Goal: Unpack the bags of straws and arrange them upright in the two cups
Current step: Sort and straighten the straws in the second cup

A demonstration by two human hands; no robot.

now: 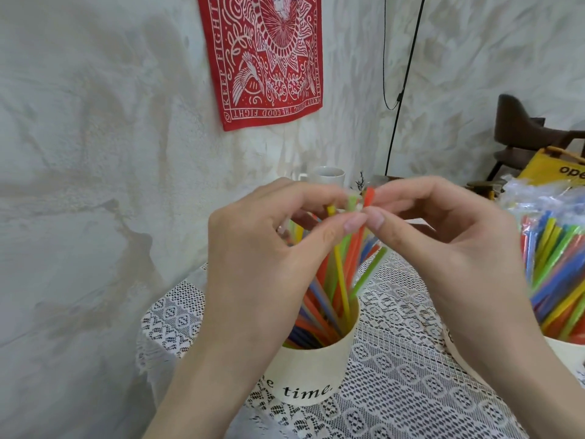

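Both hands met above the near cup (311,372), my left hand (269,248) and right hand (443,245) each pinching straw tops (354,204), straws (340,280) running down-and-toward-me into that cup directly below, left hand slightly nearer, bagged straws (554,258) off right.

Red banner (264,58) on wall; white mug (327,176); brown chair (522,131).

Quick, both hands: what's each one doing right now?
Left hand: pinching the tops of the straws standing in the cup.
Right hand: pinching the same straw tops.
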